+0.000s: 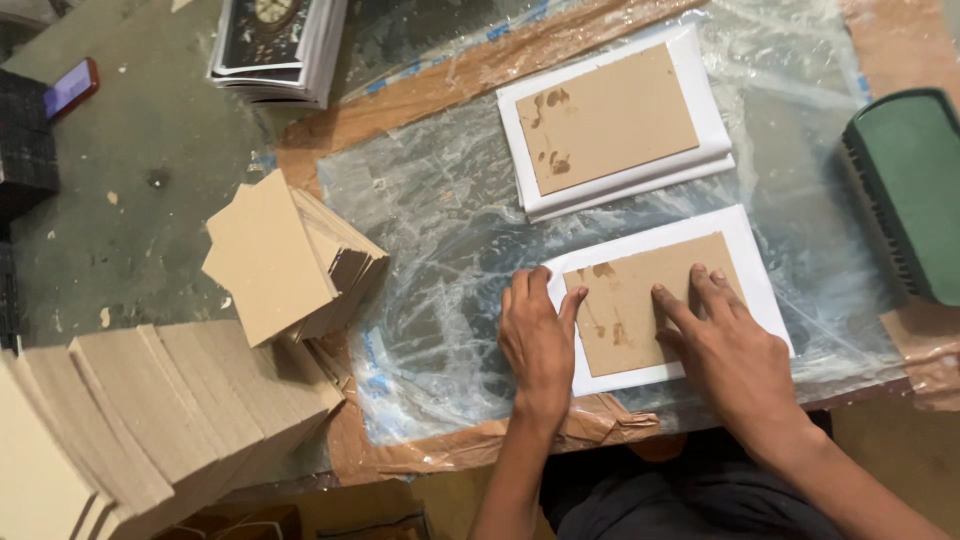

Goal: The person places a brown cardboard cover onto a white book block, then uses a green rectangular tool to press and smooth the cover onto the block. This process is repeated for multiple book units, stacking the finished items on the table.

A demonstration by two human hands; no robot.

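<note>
head view shows my left hand (538, 335) flat and open on the left edge of the brown board (648, 300), my right hand (722, 345) open on its right half, the board lying long side across on the white sheet (762, 290).

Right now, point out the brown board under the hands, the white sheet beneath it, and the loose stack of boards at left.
brown board (640, 300), head view, bare centre.
white sheet (760, 275), head view, right margin.
stack of boards (270, 255), head view, top board.
</note>
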